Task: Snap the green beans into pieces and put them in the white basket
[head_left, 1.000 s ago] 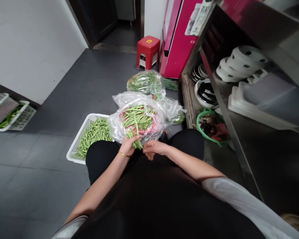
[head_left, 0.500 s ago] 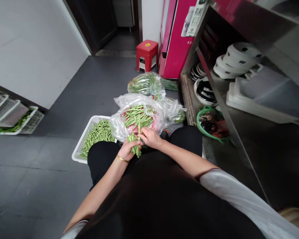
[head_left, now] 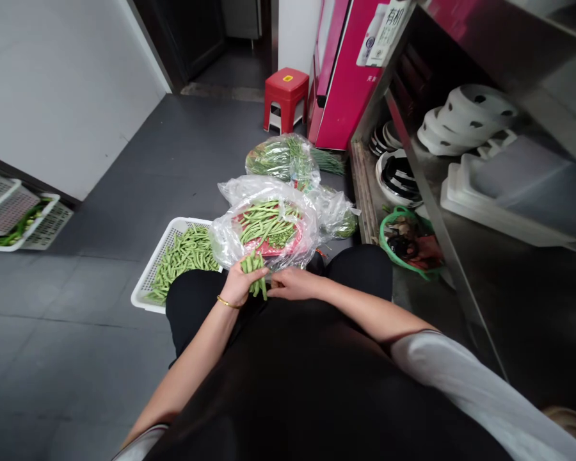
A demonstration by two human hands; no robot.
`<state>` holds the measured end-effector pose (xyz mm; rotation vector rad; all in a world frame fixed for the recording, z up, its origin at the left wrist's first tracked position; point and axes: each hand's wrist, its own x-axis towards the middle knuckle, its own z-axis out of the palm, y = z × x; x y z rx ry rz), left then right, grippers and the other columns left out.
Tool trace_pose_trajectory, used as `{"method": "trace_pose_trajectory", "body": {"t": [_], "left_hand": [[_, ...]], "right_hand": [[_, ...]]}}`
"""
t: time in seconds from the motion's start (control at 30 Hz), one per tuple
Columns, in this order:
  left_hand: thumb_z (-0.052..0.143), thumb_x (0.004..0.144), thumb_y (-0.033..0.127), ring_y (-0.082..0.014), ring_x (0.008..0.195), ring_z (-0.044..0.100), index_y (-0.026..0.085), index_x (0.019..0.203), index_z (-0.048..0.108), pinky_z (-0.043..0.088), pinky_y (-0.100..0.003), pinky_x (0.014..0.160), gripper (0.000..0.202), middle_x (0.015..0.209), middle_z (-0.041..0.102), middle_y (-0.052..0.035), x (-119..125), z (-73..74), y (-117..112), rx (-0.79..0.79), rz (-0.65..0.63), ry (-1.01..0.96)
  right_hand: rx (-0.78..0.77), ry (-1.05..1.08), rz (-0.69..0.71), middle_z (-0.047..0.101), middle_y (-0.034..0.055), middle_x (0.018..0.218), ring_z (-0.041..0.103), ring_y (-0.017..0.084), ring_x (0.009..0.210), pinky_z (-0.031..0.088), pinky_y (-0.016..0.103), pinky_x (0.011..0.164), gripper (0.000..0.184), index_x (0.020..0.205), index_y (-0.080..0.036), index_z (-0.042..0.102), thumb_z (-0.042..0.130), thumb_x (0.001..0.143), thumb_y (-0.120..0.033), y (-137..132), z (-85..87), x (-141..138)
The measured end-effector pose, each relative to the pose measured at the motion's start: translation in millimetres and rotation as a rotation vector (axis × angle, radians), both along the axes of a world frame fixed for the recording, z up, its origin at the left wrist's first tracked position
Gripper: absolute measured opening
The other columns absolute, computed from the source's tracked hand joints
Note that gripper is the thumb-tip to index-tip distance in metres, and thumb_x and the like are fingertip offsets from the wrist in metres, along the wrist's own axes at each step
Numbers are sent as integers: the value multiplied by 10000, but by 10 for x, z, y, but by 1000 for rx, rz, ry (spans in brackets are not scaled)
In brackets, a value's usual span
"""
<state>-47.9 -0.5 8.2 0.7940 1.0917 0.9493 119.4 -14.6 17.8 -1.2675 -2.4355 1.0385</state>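
My left hand is wrapped round a small bunch of green beans, held just above my lap. My right hand sits beside it with fingers pinched at the lower ends of that bunch. Right in front of both hands stands a clear plastic bag, open at the top, with more green beans lying over something red inside. To the left on the floor, a white slotted basket holds a heap of trimmed beans.
Further bags of greens lie behind on the dark tiled floor. A red stool and a pink cabinet stand at the back. A steel shelf with plates and trays runs along the right; white baskets sit far left.
My right hand drew back from the bag's opening down to the lower end of the bunch. The left hand kept its hold on the beans and barely shifted.
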Motion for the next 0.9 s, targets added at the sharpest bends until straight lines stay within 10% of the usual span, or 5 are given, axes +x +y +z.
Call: {"method": "trace_pose_trajectory", "body": {"t": [0.17, 0.4, 0.63, 0.77, 0.9], "left_hand": [[821, 487, 161, -135, 606, 580, 135, 806, 654, 476, -246, 606, 362, 712, 651, -20, -51, 35, -16, 23, -247, 89], [803, 512, 183, -120, 571, 520, 135, 678, 641, 421, -234, 570, 237, 605, 582, 11, -91, 50, 0, 148, -512, 235], [802, 526, 171, -98, 549, 544, 130, 767, 607, 438, -217, 556, 312, 636, 612, 17, 84, -130, -6, -85, -157, -21], [790, 515, 185, -157, 585, 622, 103, 700, 620, 507, -271, 592, 264, 672, 675, -59, 0, -288, 108, -311, -63, -197], [784, 525, 172, -191, 590, 646, 100, 755, 618, 538, -335, 616, 293, 703, 694, -88, -97, -356, 238, -377, -103, -284]], "right_hand": [[332, -136, 25, 608, 137, 1034, 592, 204, 843, 402, 279, 658, 284, 1089, -143, 561, 500, 899, -345, 233, 278, 224], [-130, 52, 285, 581, -15, 547, 517, 100, 507, 343, 216, 522, 172, 636, -165, 598, 596, 794, -230, 309, 201, 243], [-552, 898, -771, 548, -32, 491, 506, 84, 427, 376, 184, 421, 448, 666, -168, 543, 510, 757, -605, 316, -277, 23], [-590, 357, -448, 594, 18, 524, 576, 129, 502, 424, 220, 475, 523, 685, -165, 614, 505, 742, -673, 500, -381, 203], [-71, -328, -266, 692, 111, 845, 644, 230, 816, 471, 295, 695, 502, 874, -156, 657, 491, 806, -625, 980, -279, 82]]}}
